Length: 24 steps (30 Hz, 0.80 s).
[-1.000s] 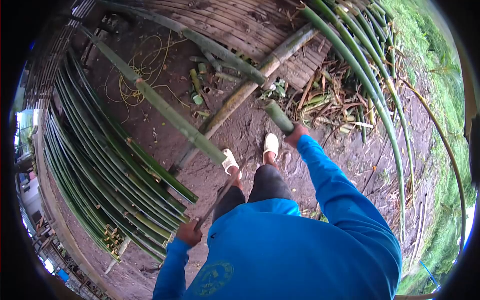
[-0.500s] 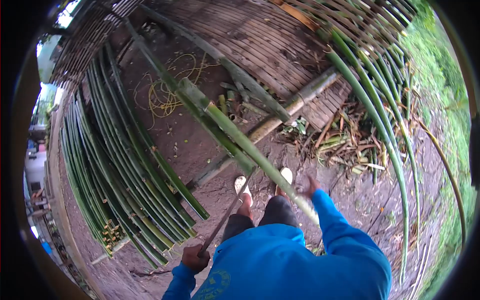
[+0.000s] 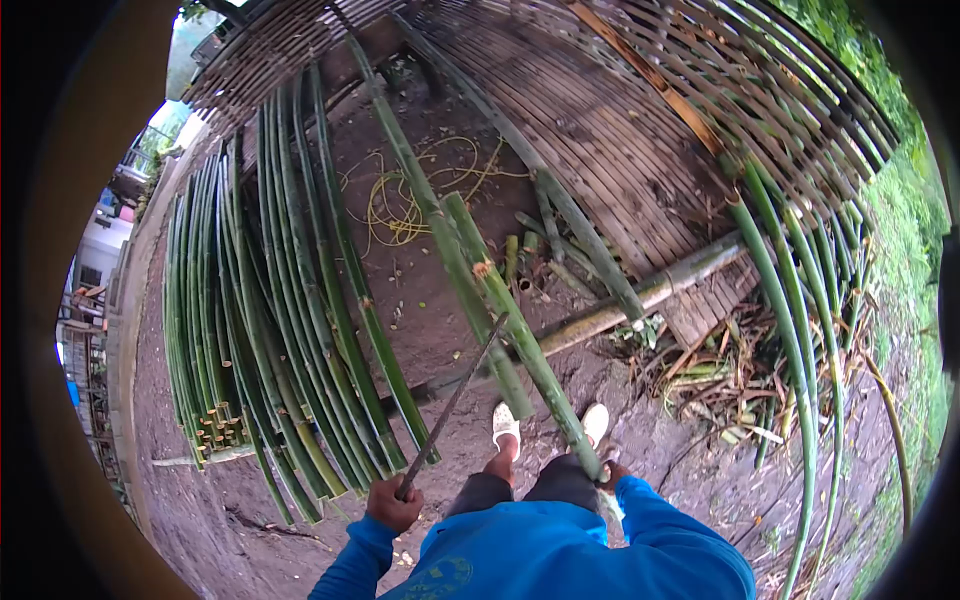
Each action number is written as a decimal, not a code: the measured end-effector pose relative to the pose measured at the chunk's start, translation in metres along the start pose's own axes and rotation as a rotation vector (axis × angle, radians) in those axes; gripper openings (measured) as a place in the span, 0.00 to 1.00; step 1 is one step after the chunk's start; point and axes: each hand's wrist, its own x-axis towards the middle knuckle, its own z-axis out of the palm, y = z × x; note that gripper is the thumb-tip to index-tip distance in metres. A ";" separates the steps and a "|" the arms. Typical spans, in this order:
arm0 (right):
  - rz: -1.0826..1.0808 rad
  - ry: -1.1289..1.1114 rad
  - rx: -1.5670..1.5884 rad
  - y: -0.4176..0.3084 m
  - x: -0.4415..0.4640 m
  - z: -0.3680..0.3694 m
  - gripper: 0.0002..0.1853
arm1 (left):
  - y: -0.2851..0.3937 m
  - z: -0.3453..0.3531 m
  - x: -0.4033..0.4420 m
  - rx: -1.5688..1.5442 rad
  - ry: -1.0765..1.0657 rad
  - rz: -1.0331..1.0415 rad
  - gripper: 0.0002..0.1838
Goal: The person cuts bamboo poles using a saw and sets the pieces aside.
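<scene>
My left hand [image 3: 396, 503] is closed round the handle of a long dark blade [image 3: 452, 402], whose tip points up and away, crossing in front of the bamboo. My right hand [image 3: 614, 477] is at the near end of a green bamboo piece [image 3: 535, 355], fingers wrapped against it. That piece slants up to the left and lies over or beside a longer bamboo pole [image 3: 465, 280], which ends near my left shoe. Both cross above a thick bamboo log [image 3: 600, 318] lying low across the ground.
Many green bamboo poles [image 3: 290, 300] lie side by side at the left. Yellow cord [image 3: 400, 205] is coiled on the dirt. A slatted bamboo platform [image 3: 590, 130] stands ahead. Husks and scraps [image 3: 725, 375] and curved stalks [image 3: 790, 300] are at the right.
The bamboo piece has swung to a steeper slant, and my right hand, apart from it half a second ago, is now on its near end. The view has shifted, showing more of the platform.
</scene>
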 end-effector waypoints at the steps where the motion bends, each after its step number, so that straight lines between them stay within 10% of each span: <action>1: -0.029 0.032 0.074 0.000 -0.002 0.002 0.38 | -0.004 0.001 -0.004 -0.003 0.010 -0.021 0.14; 9: 0.159 0.046 -0.171 -0.017 0.005 -0.010 0.35 | -0.024 0.001 -0.012 -0.141 0.069 -0.134 0.14; 14: 0.194 0.257 -0.149 -0.128 0.040 -0.182 0.26 | -0.029 0.004 -0.014 -0.217 0.142 -0.217 0.15; 15: -0.111 0.438 -0.427 -0.165 0.052 -0.221 0.27 | -0.030 0.008 -0.012 -0.219 0.166 -0.218 0.15; 16: -0.043 0.497 -0.181 -0.233 0.041 -0.266 0.27 | -0.028 0.010 -0.007 -0.220 0.166 -0.225 0.15; 18: -0.612 0.990 0.407 -0.316 0.031 -0.313 0.28 | -0.024 0.014 0.004 -0.252 0.153 -0.257 0.14; 21: -0.612 1.237 0.213 -0.317 0.017 -0.289 0.39 | -0.013 0.004 0.008 -0.291 0.162 -0.263 0.14; 24: -0.112 1.006 -0.014 -0.238 -0.005 -0.213 0.53 | -0.008 -0.003 0.007 -0.272 0.153 -0.199 0.13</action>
